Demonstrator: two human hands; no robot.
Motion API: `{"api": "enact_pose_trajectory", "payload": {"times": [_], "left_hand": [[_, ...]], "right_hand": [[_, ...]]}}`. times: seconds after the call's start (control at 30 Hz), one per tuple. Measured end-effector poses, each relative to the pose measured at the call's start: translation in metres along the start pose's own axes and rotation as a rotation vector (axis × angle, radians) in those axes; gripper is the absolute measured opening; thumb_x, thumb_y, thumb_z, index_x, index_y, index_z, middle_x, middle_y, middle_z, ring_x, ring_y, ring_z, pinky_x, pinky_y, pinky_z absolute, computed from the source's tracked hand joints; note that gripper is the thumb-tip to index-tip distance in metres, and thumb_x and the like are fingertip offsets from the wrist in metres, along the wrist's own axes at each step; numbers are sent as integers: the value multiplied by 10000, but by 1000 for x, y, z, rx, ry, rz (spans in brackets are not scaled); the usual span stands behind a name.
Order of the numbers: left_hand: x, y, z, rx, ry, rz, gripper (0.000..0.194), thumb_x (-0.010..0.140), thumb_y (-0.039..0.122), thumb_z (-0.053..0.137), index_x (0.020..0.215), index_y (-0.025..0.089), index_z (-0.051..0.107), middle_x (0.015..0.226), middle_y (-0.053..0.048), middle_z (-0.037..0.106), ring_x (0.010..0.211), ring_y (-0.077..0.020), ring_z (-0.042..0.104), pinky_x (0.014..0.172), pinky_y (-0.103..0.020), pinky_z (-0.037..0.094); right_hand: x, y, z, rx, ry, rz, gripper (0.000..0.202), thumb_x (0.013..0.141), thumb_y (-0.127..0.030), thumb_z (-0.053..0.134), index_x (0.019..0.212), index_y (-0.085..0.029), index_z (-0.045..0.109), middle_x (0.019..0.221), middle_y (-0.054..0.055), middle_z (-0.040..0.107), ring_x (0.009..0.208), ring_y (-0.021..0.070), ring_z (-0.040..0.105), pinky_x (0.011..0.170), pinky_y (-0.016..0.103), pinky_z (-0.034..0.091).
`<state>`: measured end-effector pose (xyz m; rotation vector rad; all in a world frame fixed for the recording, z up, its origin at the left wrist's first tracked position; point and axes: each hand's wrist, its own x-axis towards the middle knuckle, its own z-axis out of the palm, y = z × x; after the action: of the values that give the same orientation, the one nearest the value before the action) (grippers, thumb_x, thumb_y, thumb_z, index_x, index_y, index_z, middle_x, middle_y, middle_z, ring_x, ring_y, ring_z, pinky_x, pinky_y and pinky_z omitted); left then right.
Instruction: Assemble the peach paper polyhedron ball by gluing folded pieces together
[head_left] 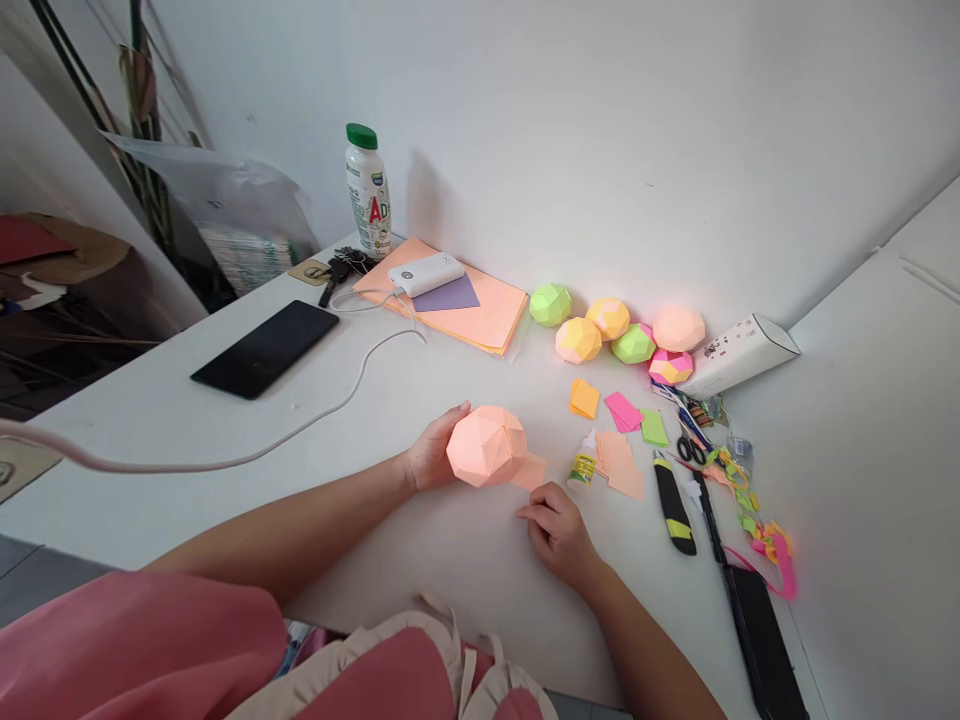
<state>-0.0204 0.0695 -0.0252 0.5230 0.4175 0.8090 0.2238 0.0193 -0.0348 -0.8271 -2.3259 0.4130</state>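
Note:
In the middle of the white table, my left hand (436, 450) is wrapped round the left side of a faceted peach paper ball (486, 446). A peach paper piece (531, 472) juts out at the ball's lower right. Just below that piece is my right hand (553, 525), its fingers curled together; whether anything is between them is too small to tell. To the right stands a small glue bottle (583, 462), tilted, beside loose peach paper pieces (621, 465). Orange slips (584, 398), pink slips (623, 412) and green slips (654, 428) lie behind them.
Several finished paper balls (578, 340) line the wall beside a white box (742, 352). A cutter (675, 505), scissors (691, 450) and a black case (765, 640) lie right. Left are a tablet (266, 348), a cable (300, 432), a bottle (368, 195) and a power bank (427, 273) on peach paper (480, 325).

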Motion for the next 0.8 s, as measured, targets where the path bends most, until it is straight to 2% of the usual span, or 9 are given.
{"api": "enact_pose_trajectory", "payload": {"times": [0.43, 0.63, 0.8], "left_hand": [[1, -1, -1, -9, 1, 6, 693, 749, 722, 558, 1110, 136, 641, 1076, -146, 691, 1025, -328, 607, 772, -353, 440], [1, -2, -1, -4, 23, 4, 690, 761, 720, 546, 1116, 135, 637, 1012, -140, 703, 977, -317, 622, 740, -345, 443], [1, -1, 1, -3, 13, -2, 683, 780, 713, 530, 1129, 134, 630, 1029, -142, 702, 1024, -331, 613, 770, -360, 448]], "right_hand": [[0, 0, 1, 2, 7, -8, 332, 796, 36, 454, 898, -201, 662, 784, 44, 535, 715, 154, 541, 573, 268, 495], [0, 0, 0, 5, 3, 2, 331, 794, 32, 456, 898, -201, 666, 781, 45, 538, 711, 155, 544, 567, 267, 495], [1, 0, -1, 6, 15, -13, 328, 794, 33, 453, 894, -199, 663, 777, 45, 542, 707, 153, 543, 570, 266, 495]]}}
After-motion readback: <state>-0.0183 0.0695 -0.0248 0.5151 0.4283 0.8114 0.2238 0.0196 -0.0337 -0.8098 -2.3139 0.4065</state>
